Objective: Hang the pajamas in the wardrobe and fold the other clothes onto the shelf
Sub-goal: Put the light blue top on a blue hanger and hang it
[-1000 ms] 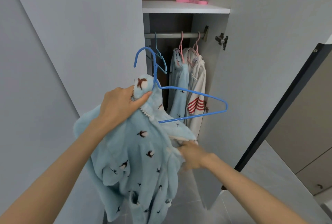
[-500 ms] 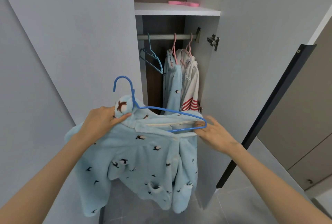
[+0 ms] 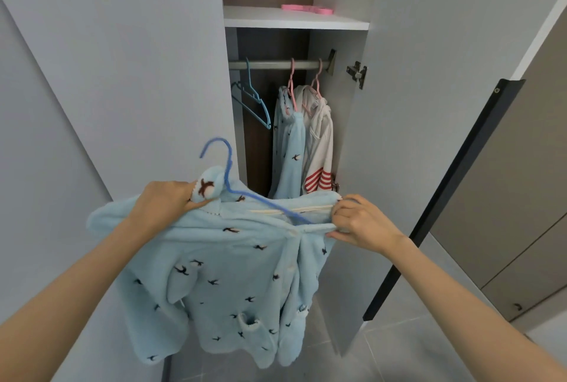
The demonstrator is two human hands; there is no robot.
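Seemingly unlabelled, pajama top (image 3: 221, 274) on blue hanger (image 3: 228, 179); left hand (image 3: 167, 202) and right hand (image 3: 360, 222) fingers pinch its fabric.

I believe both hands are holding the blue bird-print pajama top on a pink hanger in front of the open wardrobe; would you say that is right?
Not quite: the head view shows the hanger is blue, not pink. The rest stands: the left hand and right hand hold the blue bird-print pajama top before the open wardrobe.

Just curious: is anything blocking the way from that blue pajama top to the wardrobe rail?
Nothing visible. The wardrobe door stands open, and the rail has a bare stretch between the empty teal hanger and the pink hangers.
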